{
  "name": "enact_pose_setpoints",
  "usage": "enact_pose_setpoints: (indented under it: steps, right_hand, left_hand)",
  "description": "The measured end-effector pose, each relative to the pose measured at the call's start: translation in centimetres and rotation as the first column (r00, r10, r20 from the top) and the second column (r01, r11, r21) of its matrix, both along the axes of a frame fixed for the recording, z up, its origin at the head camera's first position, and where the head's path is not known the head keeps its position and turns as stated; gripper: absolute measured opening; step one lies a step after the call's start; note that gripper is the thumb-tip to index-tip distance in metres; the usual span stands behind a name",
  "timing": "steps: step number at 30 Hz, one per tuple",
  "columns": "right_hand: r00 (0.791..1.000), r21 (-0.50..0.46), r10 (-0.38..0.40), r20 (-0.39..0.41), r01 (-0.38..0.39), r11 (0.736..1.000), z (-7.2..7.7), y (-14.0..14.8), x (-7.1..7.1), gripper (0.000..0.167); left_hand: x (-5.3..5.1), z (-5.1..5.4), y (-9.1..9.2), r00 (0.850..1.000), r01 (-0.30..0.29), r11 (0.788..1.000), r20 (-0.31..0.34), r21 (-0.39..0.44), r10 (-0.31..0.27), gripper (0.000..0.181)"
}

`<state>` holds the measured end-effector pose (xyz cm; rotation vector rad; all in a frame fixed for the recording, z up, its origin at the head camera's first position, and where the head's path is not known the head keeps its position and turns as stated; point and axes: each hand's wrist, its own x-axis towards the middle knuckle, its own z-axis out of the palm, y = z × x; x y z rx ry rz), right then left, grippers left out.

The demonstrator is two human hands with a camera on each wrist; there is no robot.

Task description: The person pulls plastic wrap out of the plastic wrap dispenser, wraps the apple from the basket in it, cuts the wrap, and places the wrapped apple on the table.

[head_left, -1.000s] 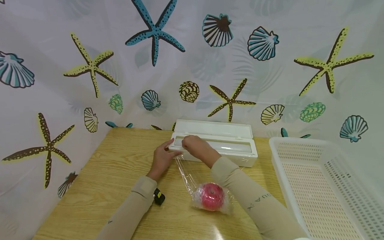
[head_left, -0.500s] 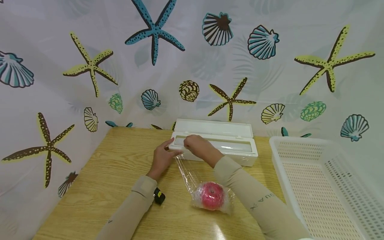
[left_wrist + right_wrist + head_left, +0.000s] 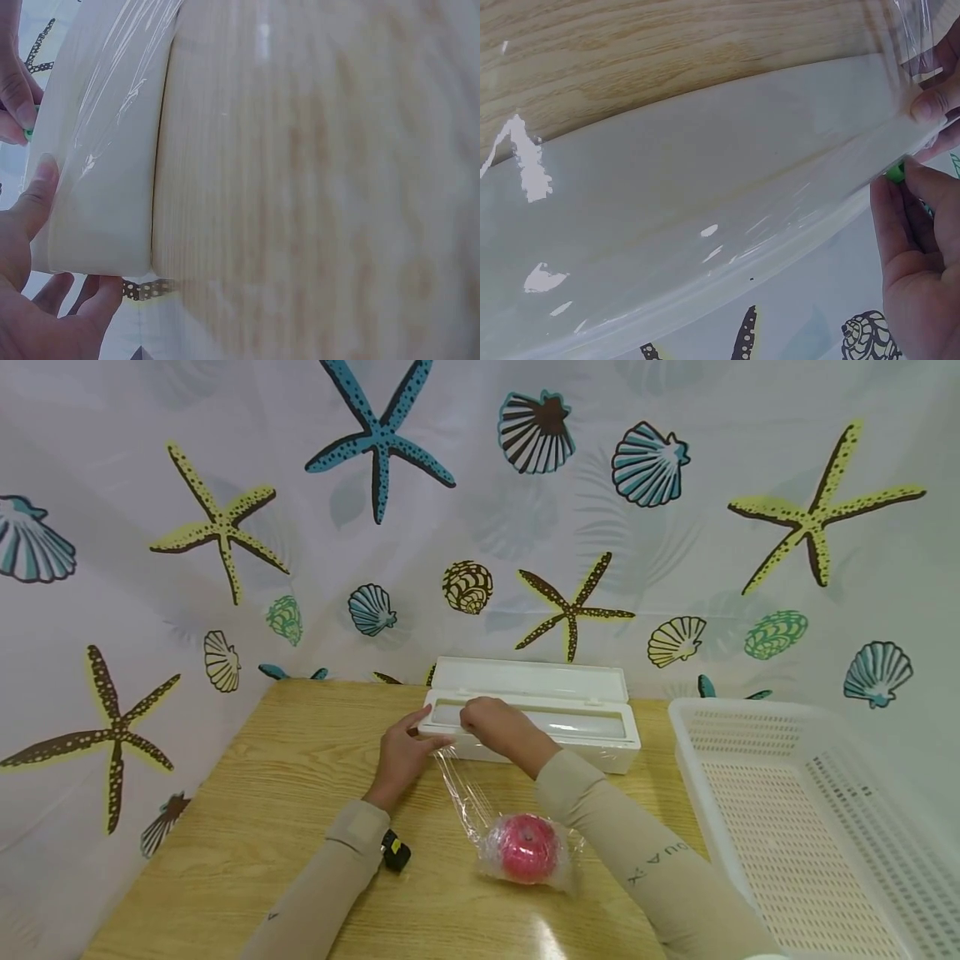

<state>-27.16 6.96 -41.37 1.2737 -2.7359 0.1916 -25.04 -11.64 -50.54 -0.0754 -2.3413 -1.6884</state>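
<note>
A long white cling film dispenser (image 3: 558, 755) stands at the back of the table, its lid (image 3: 528, 679) tipped back. My left hand (image 3: 403, 756) grips its left end, thumb on the front and fingers around the end, as the left wrist view (image 3: 60, 307) shows. With thumb and fingertips my right hand (image 3: 497, 727) pinches a small green slide cutter (image 3: 895, 173) on the dispenser's edge, near the left hand. Clear film (image 3: 467, 797) stretches from the dispenser to a red, apple-like fruit (image 3: 528, 850), which lies wrapped in film below the right forearm.
At the right stands a large white perforated plastic basket (image 3: 705, 793). The wooden table (image 3: 300, 777) meets a curtain (image 3: 420, 552) printed with starfish and shells, close behind the dispenser. A small black device (image 3: 395, 852) sits at the left wrist.
My right hand has shifted slightly to the right along the dispenser. The left hand keeps its hold at the end, and the wrapped fruit stays in place. The head view has turned a little.
</note>
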Motion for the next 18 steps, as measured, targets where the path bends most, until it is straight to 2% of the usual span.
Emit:
enact_pose_setpoints:
  steps: [11,18]
  right_hand:
    - [1.000,-0.010,0.001,0.013,-0.001,1.000,0.1,0.8,-0.1,0.035]
    - [0.999,-0.016,-0.014,0.036,0.014,1.000,0.3,1.4,0.2,0.035]
  left_hand:
    - [-0.1,0.1,0.0,1.000,-0.007,1.000,-0.002,-0.017,0.007,0.072]
    - [0.0,0.1,0.1,1.000,0.005,1.000,0.008,0.004,-0.005,0.073]
